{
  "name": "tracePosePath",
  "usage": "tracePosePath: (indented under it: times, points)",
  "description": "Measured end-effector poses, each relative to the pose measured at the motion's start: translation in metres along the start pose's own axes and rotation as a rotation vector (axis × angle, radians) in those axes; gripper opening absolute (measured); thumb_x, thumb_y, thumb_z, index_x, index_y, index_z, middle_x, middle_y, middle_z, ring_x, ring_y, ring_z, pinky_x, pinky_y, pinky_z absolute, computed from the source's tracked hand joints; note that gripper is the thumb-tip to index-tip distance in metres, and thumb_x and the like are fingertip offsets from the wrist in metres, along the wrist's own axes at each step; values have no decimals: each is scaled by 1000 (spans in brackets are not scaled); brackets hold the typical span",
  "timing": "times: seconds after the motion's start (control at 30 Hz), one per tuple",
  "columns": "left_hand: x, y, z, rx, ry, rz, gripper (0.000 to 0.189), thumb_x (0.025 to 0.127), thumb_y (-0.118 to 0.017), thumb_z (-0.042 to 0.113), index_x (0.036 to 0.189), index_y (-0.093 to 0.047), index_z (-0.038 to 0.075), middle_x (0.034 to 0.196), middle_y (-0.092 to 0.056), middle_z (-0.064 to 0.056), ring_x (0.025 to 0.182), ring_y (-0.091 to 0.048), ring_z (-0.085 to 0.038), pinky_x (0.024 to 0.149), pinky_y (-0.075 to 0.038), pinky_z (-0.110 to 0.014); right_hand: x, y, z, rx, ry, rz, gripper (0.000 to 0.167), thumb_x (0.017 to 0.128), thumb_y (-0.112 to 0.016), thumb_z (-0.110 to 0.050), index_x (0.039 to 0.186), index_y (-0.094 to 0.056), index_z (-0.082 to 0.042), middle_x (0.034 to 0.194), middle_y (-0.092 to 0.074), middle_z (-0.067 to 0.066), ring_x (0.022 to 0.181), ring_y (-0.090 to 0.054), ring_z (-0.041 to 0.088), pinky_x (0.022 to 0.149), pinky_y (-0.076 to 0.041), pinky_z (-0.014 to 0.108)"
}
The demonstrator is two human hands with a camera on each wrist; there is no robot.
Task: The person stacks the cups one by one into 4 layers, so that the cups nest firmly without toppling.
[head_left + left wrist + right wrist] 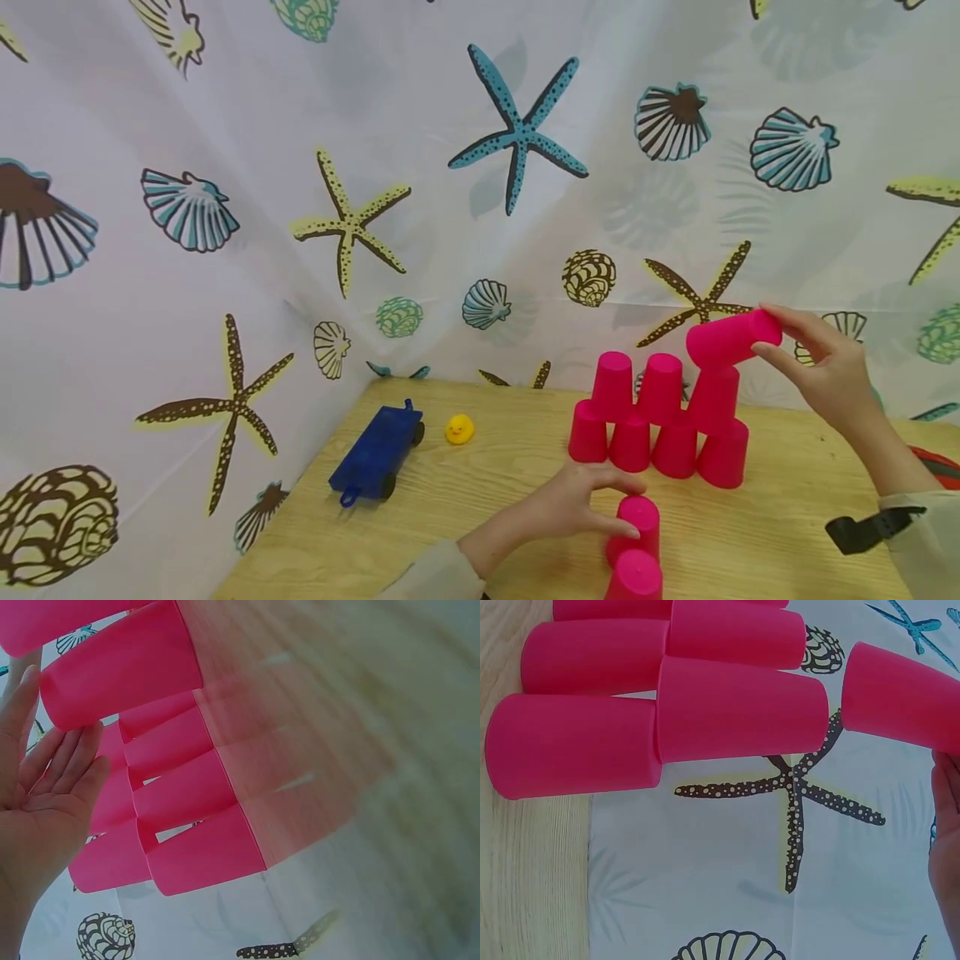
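Note:
Pink cups stand upside down in a stack, a lower row (630, 444) of several and an upper row (660, 390) of three. Above the upper row's right end, my right hand (832, 367) pinches a tilted pink cup (723, 337) by its narrow end. A small gap parts this cup (900, 697) from the stack in the right wrist view. Nearer me, my left hand (573, 504) has thumb and fingers about the top of another upside-down pink cup (641, 517). One more cup (636, 579) stands just in front of it, cut by the frame edge.
On the wooden table (487, 483), a blue toy cart (381, 450) and a yellow rubber duck (459, 429) stand at the left. A red and black object (937, 467) shows partly behind my right forearm. A curtain (420, 167) with shells and starfish hangs behind and at the left.

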State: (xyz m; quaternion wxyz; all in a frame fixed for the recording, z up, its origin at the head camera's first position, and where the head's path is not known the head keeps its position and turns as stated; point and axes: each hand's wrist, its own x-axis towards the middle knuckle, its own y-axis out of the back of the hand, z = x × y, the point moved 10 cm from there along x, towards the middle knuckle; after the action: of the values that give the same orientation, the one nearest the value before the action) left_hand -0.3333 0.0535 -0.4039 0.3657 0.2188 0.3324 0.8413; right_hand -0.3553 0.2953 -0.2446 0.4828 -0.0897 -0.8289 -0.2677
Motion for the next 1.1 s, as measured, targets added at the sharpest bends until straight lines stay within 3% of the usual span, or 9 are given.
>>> tracePosePath:
  times: [0.23,0.4,0.5,0.6,0.67,0.77,0.9,1.1]
  points:
    - [1,-2,-4,14,3,-14,45,86,-75,30,128,-64,17,122,-70,5,109,-61,3,92,-53,-17,9,-13,5,-89,31,-71,61,72,-76,14,130,-60,0,125,-52,-38,113,-51,-22,90,-38,-4]
    - [0,-2,-6,1,20,-16,46,85,-75,31,127,-64,15,121,-70,4,108,-62,3,92,-53,-16,19,-21,11,-146,1,-154,55,79,-77,2,130,-61,-5,119,-49,-43,110,-45,-27,87,-37,-6]
    - [1,-2,-6,-15,26,-16,45,85,-75,30,127,-64,15,121,-70,4,108,-62,3,92,-53,-17,27,-27,16,-187,-59,-234,50,84,-75,-9,132,-61,-8,125,-61,-24,107,-40,-30,83,-34,-8]
    - [1,-2,-6,-18,28,-15,45,85,-75,30,127,-64,15,121,-70,4,108,-62,3,93,-53,-17,34,-36,23,-195,-143,-323,48,88,-72,-16,133,-59,-9,127,-65,6,104,-38,-29,79,-35,-8]
    - [1,-2,-6,-16,29,-14,45,85,-75,29,127,-64,15,121,-70,4,108,-62,3,92,-53,-17,38,-40,25,-202,-177,-368,48,89,-72,-19,134,-59,-9,127,-64,17,103,-43,-22,77,-36,-6]
    - [0,-3,-7,-10,30,-16,45,85,-75,29,126,-64,15,120,-70,4,107,-62,3,92,-53,-16,43,-48,26,-207,-209,-421,47,89,-71,-22,134,-59,-9,125,-65,16,107,-57,2,75,-40,-1]
    - [-1,-3,-7,-12,37,-19,45,85,-75,29,126,-64,15,120,-70,4,108,-62,3,92,-53,-16,47,-54,25,-214,-223,-472,47,90,-70,-24,133,-59,-8,123,-66,16,110,-61,33,75,-42,3]
    - [0,-3,-7,-22,57,-21,45,85,-75,29,127,-64,16,122,-70,5,111,-61,2,98,-52,-21,51,-59,27,-214,-247,-516,48,91,-69,-25,133,-58,-6,122,-66,19,112,-62,39,73,-42,4]
